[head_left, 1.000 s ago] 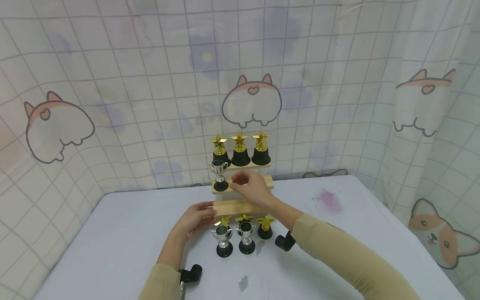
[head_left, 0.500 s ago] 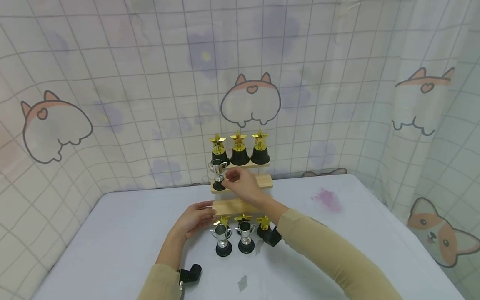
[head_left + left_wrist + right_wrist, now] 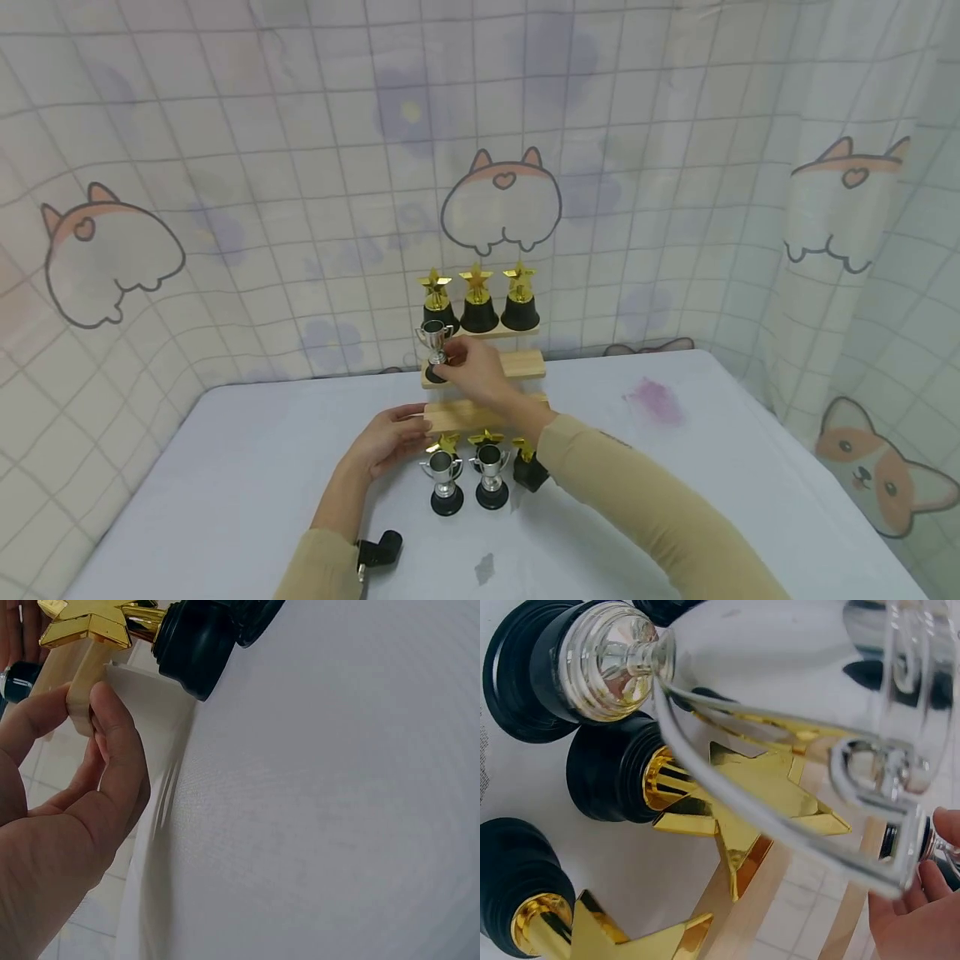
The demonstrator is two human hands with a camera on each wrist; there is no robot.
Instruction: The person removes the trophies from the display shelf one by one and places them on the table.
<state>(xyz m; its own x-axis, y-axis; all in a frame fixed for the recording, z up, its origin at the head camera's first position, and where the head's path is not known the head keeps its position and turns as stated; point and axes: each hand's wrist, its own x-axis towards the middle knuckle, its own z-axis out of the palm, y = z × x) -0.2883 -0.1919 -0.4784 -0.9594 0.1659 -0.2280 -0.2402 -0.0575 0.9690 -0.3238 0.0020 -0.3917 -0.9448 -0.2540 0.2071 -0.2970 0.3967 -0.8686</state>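
My right hand [image 3: 480, 375] pinches the black base of a small silver trophy cup [image 3: 432, 333], upright at the left end of the middle wooden tier [image 3: 525, 364]. In the right wrist view, thumb and fingers lie on either side of that cup's lower part [image 3: 936, 844]. My left hand [image 3: 390, 440] grips the left end of the lowest wooden tier [image 3: 461, 415], thumb on one face and fingers on the other in the left wrist view, where the board's end [image 3: 84, 697] shows. Gold star trophies on black bases, such as this one [image 3: 477, 300], stand in a row of three on the top tier.
Two silver trophy cups, left [image 3: 445, 479] and right [image 3: 491, 477], stand on the white-covered table [image 3: 247, 483] before the tiers. Gold star trophies [image 3: 446, 444] stand just behind them; my right wrist's black camera [image 3: 531, 473] overlaps one. A grid-patterned curtain [image 3: 300, 208] hangs behind.
My right hand has moved left along the middle tier to the silver trophy cup and now pinches its base. The left hand keeps its grip on the lowest tier.
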